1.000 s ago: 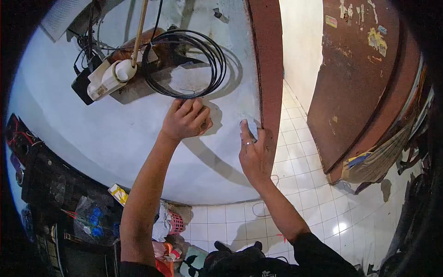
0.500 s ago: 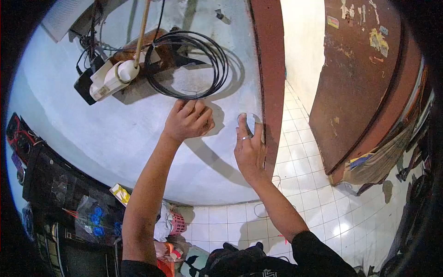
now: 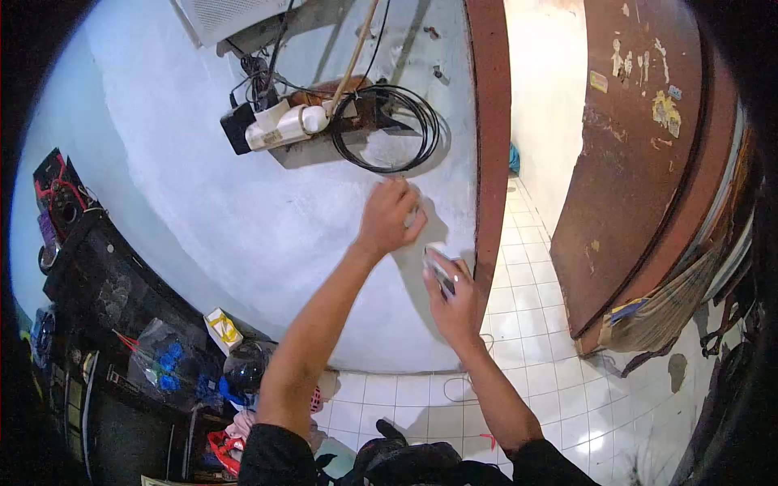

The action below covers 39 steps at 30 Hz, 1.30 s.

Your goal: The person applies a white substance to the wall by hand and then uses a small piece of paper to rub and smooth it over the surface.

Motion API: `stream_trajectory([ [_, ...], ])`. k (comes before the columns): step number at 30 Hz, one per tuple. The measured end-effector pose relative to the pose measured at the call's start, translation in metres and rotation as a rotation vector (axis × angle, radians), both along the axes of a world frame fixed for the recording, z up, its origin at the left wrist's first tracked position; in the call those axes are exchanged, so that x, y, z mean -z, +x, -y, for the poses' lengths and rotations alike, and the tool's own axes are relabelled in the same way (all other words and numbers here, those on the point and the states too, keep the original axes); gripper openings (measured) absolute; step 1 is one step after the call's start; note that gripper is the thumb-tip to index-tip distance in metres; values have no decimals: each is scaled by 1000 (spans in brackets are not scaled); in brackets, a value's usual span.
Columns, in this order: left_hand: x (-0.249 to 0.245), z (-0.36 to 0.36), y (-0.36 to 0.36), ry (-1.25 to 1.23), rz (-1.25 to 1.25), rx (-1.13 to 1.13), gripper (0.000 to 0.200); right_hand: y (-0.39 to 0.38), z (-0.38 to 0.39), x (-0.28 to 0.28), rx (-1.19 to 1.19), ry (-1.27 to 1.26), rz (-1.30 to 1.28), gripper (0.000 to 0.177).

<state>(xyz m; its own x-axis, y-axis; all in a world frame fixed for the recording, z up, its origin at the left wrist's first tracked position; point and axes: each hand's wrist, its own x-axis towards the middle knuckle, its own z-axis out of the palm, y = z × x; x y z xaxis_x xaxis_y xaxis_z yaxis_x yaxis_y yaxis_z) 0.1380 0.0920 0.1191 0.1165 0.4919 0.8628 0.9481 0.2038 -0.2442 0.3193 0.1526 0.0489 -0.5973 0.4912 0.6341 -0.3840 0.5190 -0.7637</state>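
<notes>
Right hand [image 3: 458, 306] had dropped lower, nearer the left hand [image 3: 387, 220], its fingers closed around a small object [image 3: 445, 284], partly hidden. Left fingers were curled narrow; whether they held anything, I could not tell. Just above them hung the cable [image 3: 389, 170].

The person wears dark short sleeves [image 3: 278, 454] and a silver ring [image 3: 455, 279] on one right-hand finger.

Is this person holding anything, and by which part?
The right hand holds a small object between its fingers; which part they grip is unclear. The left hand's fingers are curled; whether they hold anything cannot be told.
</notes>
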Motion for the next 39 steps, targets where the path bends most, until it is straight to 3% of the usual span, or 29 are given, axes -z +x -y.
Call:
stream_trajectory([
  [3, 22, -10, 30, -104, 228, 131, 13, 30, 8, 6, 8, 144, -72, 30],
  [6, 29, -27, 55, -22, 302, 183, 15, 47, 19, 4, -81, 119, 39, 29],
  [11, 16, -40, 89, -229, 584, -16, 26, 55, 33, 5, -36, 164, 87, 31],
  [15, 24, -46, 86, -207, 827, -49, 28, 66, 48, 1, -22, 112, 87, 30],
  [19, 38, -45, 73, -178, 1025, 25, 28, 74, 62, 11, -172, -20, 114, 27],
  [23, 40, -38, 71, -129, 1198, 51, 30, 73, 58, 9, -144, -41, -14, 25],
  [26, 44, -34, 70, -168, 1233, 110, 30, 67, 58, -8, -82, -72, 35, 24],
  [30, 46, -29, 64, -154, 1190, 115, 29, 50, 95, 15, -6, 9, 33, 25],
  [34, 63, -12, 34, -215, 1231, 143, 30, 54, 136, 17, -56, 100, 277, 27],
  [38, 86, 23, 11, -310, 1191, 200, 26, 24, 143, 26, 167, 12, 48, 29],
  [39, 95, 29, 6, -345, 1174, 218, 25, 17, 155, 11, 130, -116, -6, 30],
])
